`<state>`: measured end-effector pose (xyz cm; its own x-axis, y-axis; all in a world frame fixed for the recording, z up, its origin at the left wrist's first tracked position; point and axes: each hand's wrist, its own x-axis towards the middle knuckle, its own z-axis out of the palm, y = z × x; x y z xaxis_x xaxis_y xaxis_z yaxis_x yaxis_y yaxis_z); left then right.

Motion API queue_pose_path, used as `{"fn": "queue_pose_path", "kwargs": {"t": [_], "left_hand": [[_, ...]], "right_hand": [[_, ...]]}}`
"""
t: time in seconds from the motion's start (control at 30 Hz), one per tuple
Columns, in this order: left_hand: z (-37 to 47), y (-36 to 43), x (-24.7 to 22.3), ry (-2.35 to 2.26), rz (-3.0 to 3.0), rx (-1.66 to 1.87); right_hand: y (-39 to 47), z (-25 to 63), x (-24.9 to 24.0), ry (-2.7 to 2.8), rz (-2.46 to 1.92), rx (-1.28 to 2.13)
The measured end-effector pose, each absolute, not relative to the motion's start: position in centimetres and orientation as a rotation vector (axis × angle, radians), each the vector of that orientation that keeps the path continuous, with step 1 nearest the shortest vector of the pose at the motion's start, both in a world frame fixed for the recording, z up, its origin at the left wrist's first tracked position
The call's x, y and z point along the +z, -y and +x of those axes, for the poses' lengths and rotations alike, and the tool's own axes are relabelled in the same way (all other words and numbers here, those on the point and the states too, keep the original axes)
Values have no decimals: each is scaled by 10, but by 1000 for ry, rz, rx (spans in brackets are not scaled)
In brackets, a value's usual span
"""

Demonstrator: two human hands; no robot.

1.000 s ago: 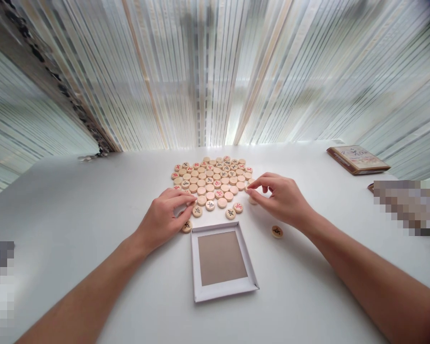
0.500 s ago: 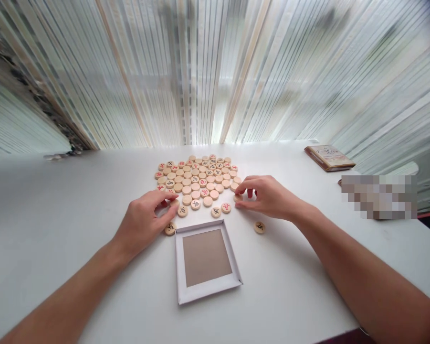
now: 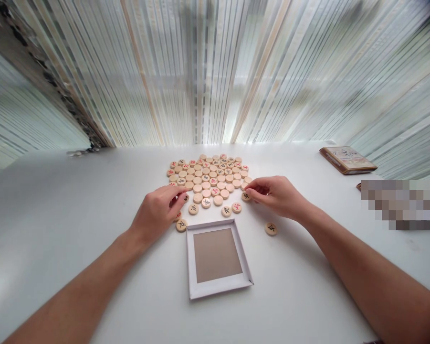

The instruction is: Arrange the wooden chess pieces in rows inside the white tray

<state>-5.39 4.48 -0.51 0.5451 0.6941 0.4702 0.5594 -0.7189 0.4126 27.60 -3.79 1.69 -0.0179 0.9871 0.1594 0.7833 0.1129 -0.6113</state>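
Note:
Round wooden Chinese chess pieces (image 3: pixel 197 188) lie in a cluster on the white table, some blank side up, others showing red or black characters. At the cluster's near left edge, my left hand (image 3: pixel 161 205) pinches a piece with a black mark (image 3: pixel 186 198), partly covered by the fingertips. Below that hand rest a partly hidden red-marked piece (image 3: pixel 178 217) and a black-marked piece (image 3: pixel 181 225). My right hand (image 3: pixel 277 195) holds a black-marked piece (image 3: pixel 246 195) by its edge, between thumb and fingers, at the near right side of the cluster.
A shallow white box lid (image 3: pixel 192 292) with a brown inside lies in front of the cluster. One black-marked piece (image 3: pixel 271 229) sits apart to its right. Farther right is a brown box (image 3: pixel 349 160) beside a blurred-out item. A string curtain (image 3: pixel 215 71) hangs behind the table.
The piece in my right hand showed a blank face and now shows a black character. A black mark now shows at my left fingertips too. The whole view has shifted slightly.

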Motion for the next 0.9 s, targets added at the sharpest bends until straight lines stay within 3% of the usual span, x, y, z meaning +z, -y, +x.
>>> {"fn": "queue_pose_path", "kwargs": {"t": [0.37, 0.5, 0.9], "left_hand": [[-53, -43, 2, -1110, 2354, 912], [-53, -43, 3, -1161, 2318, 912], [-52, -41, 4, -1156, 2277, 934]], "right_hand": [[38, 276, 5, 1777, -1700, 427], [35, 277, 3, 1777, -1646, 246], [32, 286, -7, 2069, -1522, 200]]}}
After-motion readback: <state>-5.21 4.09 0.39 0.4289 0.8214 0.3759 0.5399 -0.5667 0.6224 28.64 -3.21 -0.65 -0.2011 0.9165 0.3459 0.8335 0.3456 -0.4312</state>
